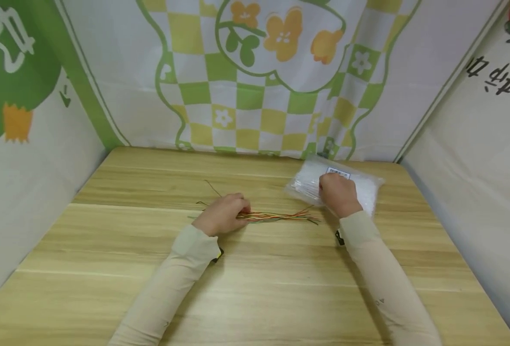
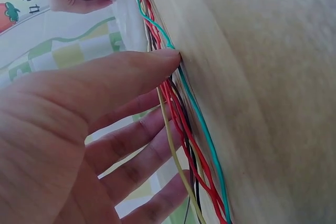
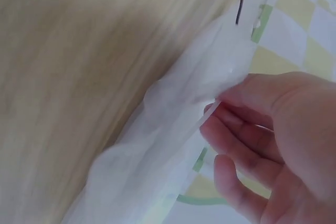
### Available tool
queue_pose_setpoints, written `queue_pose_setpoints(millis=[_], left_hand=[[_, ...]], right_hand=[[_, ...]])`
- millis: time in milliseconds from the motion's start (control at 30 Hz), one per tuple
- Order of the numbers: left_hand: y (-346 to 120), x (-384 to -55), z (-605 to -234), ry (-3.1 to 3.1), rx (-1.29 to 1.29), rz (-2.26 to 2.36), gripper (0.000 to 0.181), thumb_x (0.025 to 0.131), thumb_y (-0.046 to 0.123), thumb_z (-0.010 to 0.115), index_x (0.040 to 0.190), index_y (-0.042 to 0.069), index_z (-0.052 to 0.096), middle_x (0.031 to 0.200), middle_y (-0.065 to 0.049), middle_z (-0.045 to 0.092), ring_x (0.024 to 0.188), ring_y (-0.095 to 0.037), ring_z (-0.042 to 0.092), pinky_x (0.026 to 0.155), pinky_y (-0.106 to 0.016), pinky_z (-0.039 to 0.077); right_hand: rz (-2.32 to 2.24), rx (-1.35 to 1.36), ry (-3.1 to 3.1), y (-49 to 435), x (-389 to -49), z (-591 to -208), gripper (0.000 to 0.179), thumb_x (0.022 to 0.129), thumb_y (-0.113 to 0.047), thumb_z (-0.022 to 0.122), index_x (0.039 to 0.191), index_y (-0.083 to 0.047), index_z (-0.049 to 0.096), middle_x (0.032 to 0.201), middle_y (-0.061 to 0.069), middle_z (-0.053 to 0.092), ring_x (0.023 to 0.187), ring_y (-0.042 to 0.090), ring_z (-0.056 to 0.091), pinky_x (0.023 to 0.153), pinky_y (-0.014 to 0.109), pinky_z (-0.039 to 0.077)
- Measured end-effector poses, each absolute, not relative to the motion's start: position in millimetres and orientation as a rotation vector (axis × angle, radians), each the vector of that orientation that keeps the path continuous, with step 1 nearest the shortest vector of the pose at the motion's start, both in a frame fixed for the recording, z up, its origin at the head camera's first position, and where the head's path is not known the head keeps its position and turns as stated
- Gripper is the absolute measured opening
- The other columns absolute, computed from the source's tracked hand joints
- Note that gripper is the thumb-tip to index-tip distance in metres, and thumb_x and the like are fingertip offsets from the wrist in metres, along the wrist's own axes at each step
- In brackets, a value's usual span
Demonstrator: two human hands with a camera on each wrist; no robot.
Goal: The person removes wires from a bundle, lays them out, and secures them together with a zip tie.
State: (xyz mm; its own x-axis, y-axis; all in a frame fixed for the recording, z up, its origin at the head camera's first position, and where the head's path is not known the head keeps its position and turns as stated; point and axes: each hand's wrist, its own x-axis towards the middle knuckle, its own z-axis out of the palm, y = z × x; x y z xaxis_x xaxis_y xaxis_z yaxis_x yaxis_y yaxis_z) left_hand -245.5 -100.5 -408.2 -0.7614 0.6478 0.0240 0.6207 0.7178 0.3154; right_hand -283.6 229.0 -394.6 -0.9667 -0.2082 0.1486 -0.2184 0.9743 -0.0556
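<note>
My left hand (image 1: 224, 214) grips a bundle of thin coloured wires (image 1: 276, 217) just above the wooden table. In the left wrist view, the thumb lies across red, green, yellow and black wires (image 2: 197, 145), with the fingers behind them. Over at the right, my right hand (image 1: 339, 192) is on a clear plastic bag (image 1: 367, 190) filled with thin white strips. Seen from the right wrist, thumb and forefinger pinch a whitish edge of the bag (image 3: 157, 124). The remaining fingers of that hand are loosely curled.
The wooden table (image 1: 255, 288) meets a printed cloth wall (image 1: 246, 105) at the back. More cloth walls stand at its left and right. A label (image 1: 338, 173) with a barcode is on the bag. Loose wire ends stick out left of the left hand.
</note>
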Motion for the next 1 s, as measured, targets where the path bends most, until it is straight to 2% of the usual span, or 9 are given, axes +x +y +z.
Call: queue_pose_setpoints(millis=[67,267,467,800,900,1000], left_hand=[[-101,-245,-408,2.823,1.038,0.473,0.022,0.094,0.016,0.082,0.111,0.004,0.074,0.11,-0.009,0.07,0.097,-0.023,0.066,0.092,-0.041,0.057],[-100,-246,-406,2.807,1.0,0.469,0.022,0.095,0.017,0.08,0.112,0.004,0.074,0.111,-0.009,0.069,0.099,-0.022,0.065,0.094,-0.041,0.056],[-100,-247,-405,2.799,0.996,0.464,0.022,0.095,0.017,0.08,0.112,0.004,0.074,0.112,-0.009,0.069,0.1,-0.022,0.064,0.095,-0.041,0.055],[-94,-248,-399,2.784,0.977,0.405,0.021,0.095,0.016,0.08,0.113,0.005,0.074,0.113,-0.009,0.07,0.099,-0.022,0.065,0.094,-0.04,0.056],[-90,-250,-395,2.764,0.952,0.356,0.019,0.094,0.014,0.08,0.11,0.006,0.073,0.109,-0.007,0.069,0.094,-0.02,0.061,0.088,-0.038,0.054],[-86,-254,-393,2.736,0.924,0.318,0.012,0.092,0.007,0.079,0.099,0.007,0.07,0.096,-0.003,0.063,0.084,-0.018,0.052,0.076,-0.035,0.045]], right_hand=[[0.122,0.323,-2.984,231,-283,-394,0.019,0.098,-0.008,0.061,0.084,-0.005,0.073,0.097,0.02,0.077,0.091,0.041,0.075,0.068,0.063,0.058],[0.232,0.361,-2.966,230,-281,-390,0.014,0.099,-0.011,0.065,0.096,-0.003,0.076,0.098,0.017,0.076,0.093,0.037,0.074,0.073,0.058,0.06],[0.313,0.509,-2.877,214,-275,-383,0.01,0.098,-0.007,0.067,0.093,-0.002,0.075,0.088,0.013,0.072,0.079,0.027,0.067,0.069,0.043,0.057],[0.281,0.832,-2.616,178,-241,-356,0.005,0.096,-0.009,0.075,0.091,-0.008,0.073,0.087,0.004,0.072,0.076,0.018,0.068,0.066,0.035,0.057],[0.264,0.935,-2.505,172,-226,-348,0.007,0.094,-0.009,0.078,0.091,-0.009,0.072,0.088,0.002,0.073,0.076,0.015,0.071,0.065,0.033,0.057],[0.297,1.035,-2.445,167,-211,-344,0.008,0.093,-0.007,0.079,0.092,-0.009,0.071,0.088,0.001,0.074,0.076,0.013,0.072,0.063,0.03,0.057]])
